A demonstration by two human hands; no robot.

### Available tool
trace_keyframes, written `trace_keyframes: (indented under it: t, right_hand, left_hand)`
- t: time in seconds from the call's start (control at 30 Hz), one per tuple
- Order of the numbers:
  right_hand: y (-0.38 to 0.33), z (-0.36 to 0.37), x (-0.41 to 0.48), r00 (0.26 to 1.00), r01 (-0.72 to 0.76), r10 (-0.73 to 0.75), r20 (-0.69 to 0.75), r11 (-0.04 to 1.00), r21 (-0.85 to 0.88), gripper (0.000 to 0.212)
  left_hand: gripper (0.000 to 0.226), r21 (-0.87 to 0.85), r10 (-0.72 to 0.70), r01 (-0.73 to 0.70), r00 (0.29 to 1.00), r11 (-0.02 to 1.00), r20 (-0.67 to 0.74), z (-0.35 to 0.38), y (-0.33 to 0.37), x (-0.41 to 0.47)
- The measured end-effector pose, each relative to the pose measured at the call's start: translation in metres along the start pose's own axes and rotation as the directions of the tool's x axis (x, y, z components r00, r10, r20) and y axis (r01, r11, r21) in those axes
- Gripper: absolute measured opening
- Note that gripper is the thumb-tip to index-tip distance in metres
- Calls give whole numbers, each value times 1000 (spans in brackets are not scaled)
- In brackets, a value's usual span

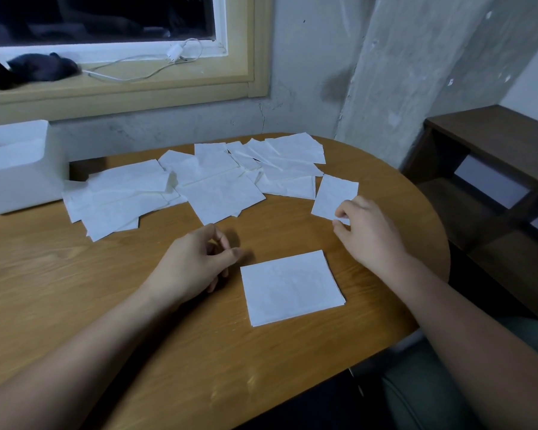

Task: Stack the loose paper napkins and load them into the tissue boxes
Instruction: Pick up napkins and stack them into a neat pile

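Right hand [367, 231]: held over the right part of the counter [106, 290], thumb and fingertips closed in a pinch on the near corner of a single napkin [334, 197], whose far part lies flat on the wood. Left hand [196, 262]: rested on the counter near its middle, fingers loosely curled, nothing held. Stack of napkins [292, 287]: squared, white, laid flat between the two forearms, just beside the left hand and nearer the person than the pinched sheet. Loose napkins [199, 181]: a wide, overlapping scatter spread across the far half of the counter, well apart from the stack, with the single napkin at its right end, close to the nearest sheets. Tissue box [16, 169]: white, set at the far left edge of the counter with its top open; the leftmost loose napkins are seen against its side, and white paper is seen inside. Counter: wood-grained, with a rounded right end. Window sill behind: a white charger and cable [174, 52] and a dark bundle of cloth [41, 66] are laid on it. Dark wooden shelf unit [494, 169]: placed to the right of the counter, against a rough grey wall.
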State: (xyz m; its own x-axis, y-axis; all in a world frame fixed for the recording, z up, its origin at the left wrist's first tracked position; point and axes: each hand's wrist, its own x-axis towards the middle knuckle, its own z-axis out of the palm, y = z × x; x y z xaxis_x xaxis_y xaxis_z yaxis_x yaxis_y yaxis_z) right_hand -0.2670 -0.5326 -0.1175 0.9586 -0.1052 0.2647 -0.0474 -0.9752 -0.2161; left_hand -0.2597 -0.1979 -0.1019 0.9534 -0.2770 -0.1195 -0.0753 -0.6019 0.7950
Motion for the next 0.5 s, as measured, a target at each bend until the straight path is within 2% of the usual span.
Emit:
trace_keyframes:
  t: [0.1, 0.2, 0.33, 0.5]
  right_hand:
    - [-4, -1, 1, 1000, 9, -8, 11, 999, -54, 8]
    - [-7, -1, -2, 999, 36, -34, 26, 995, -88, 9]
    - [-10, -7, -13, 998, 53, -51, -23, 993, 108, 12]
    - [-37, -35, -31, 986, 162, -134, -103, 923, 349, 13]
  left_hand:
    - [22, 8, 7, -7, 1000, 1000, 3, 0, 0, 0]
    - [22, 5, 10, -10, 1000, 1000, 6, 0, 0, 1]
    - [20, -9, 23, -23, 1000, 1000, 0, 1, 1, -1]
    - [20, -23, 82, -83, 997, 996, -10, 2, 2, -2]
